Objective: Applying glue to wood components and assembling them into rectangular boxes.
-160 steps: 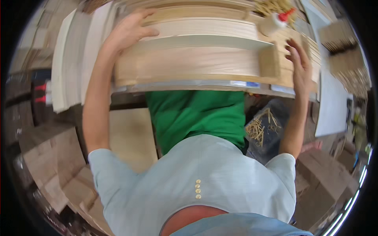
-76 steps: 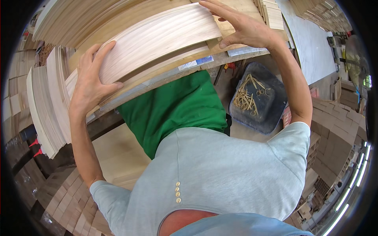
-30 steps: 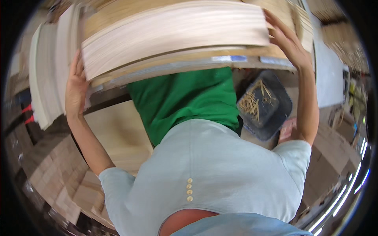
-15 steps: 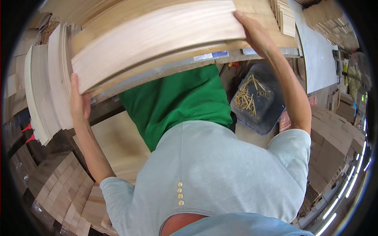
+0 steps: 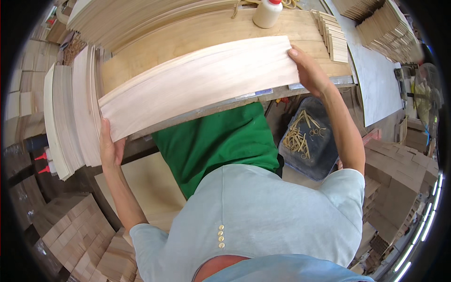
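A long pale wooden board (image 5: 202, 87) lies across the view above the front of the workbench (image 5: 206, 40); layered lines along its far edge suggest several thin sheets together. My left hand (image 5: 111, 144) grips its left end, with the thumb on top and the fingers partly hidden beneath. At the opposite end, my right hand (image 5: 309, 73) is closed round the short edge, thumb on the upper face. Left of my left hand stand long thin wooden sheets (image 5: 84, 108), packed side by side. Whether the held board touches the bench I cannot tell.
A white bottle with a red cap (image 5: 267, 15) stands on the bench near a tall stack of long sheets (image 5: 150, 19). Short wooden strips (image 5: 336, 42) lie at the bench's right. Below is a dark bin (image 5: 312, 155) with rubber bands. Wooden block stacks (image 5: 77, 230) are lower left.
The view has shifted, so the scene sits lower and the capped bottle now shows. The board appears slightly closer to the bench's front edge. Both hands keep their hold on its ends.
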`<state>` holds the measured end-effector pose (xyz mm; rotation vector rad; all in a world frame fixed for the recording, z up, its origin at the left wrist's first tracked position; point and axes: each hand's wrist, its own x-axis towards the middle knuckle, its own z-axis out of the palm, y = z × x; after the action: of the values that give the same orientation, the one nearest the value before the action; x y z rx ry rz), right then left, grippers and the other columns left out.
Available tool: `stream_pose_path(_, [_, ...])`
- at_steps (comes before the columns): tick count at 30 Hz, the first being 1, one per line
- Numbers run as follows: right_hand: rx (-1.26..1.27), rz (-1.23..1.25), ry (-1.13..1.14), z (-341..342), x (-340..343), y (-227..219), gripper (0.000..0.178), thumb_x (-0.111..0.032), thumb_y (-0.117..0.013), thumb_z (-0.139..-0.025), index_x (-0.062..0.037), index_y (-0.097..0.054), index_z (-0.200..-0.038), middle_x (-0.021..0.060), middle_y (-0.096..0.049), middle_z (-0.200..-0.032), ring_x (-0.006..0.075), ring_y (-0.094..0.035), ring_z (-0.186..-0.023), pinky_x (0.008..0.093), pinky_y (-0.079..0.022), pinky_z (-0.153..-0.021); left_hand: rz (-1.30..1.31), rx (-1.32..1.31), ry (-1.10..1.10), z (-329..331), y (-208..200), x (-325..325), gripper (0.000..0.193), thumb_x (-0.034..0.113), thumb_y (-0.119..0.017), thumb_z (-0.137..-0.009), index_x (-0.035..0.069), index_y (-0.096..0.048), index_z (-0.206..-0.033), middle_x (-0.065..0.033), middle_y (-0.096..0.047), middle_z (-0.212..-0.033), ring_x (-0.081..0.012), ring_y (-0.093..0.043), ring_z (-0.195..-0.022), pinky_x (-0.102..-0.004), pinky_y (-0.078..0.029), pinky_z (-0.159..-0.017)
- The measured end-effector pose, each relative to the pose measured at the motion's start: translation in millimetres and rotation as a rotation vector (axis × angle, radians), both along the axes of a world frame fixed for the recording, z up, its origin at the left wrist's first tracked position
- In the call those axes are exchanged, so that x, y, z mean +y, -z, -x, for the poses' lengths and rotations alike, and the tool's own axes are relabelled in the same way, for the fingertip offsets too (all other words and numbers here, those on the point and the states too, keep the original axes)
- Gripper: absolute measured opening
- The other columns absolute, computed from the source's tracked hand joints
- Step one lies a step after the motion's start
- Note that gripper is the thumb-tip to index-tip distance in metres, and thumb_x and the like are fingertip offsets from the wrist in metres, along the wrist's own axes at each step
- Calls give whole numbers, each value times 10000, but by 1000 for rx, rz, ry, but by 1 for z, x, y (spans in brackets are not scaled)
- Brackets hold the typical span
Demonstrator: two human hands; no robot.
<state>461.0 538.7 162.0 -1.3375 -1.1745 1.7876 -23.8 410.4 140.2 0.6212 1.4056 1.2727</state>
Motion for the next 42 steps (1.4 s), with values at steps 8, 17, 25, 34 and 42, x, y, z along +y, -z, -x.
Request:
stream_pose_path(8, [-53,-461,-216,-12,50,-6,1149,-200,-683,-540,-150,-131,-1547,122,-258,-1548,247,-293,-1398,364,-254,-1142,-291,257,337,-15,-25,61,1191,-12,-663,-465,188,-180,-1534,-85,-339,-1474,-248,-379,-1344,-370,-281,-1140])
stream_pose_path(17, [-221,-498,-351,-20,53,21,1150,-169,-693,-560,-169,-99,-1544,107,-200,-1564,292,-212,-1445,441,-243,-1168,-229,254,370,-8,-4,59,1222,22,-706,-504,188,-89,-1545,-108,-209,-1558,-289,-230,-1430,-386,-208,-1170])
stream_pose_path(25, [-310,-567,-344,-22,58,14,1350,-568,-875,-468,-202,-135,-1536,86,-131,-1588,318,-180,-1449,533,-202,-1167,-302,427,351,-19,-18,65,1394,489,-899,-431,97,-139,-1532,-114,-160,-1585,-246,-159,-1464,-384,-160,-1189])
stream_pose_path(34, [-422,-644,-333,-19,58,13,1182,-483,-873,-509,-244,-281,-1504,24,-197,-1570,294,-251,-1423,555,-295,-1124,-208,481,382,-21,-21,68,1273,452,-896,-449,93,-274,-1500,-96,-242,-1563,-252,-219,-1447,-397,-184,-1189])
stream_pose_path(42, [-410,-615,-313,-16,50,11,1145,-471,-861,-544,-219,-290,-1504,34,-183,-1573,268,-217,-1437,561,-303,-1104,-183,524,369,-27,-27,67,1197,410,-865,-517,74,-271,-1500,-98,-249,-1562,-254,-243,-1439,-392,-201,-1180])
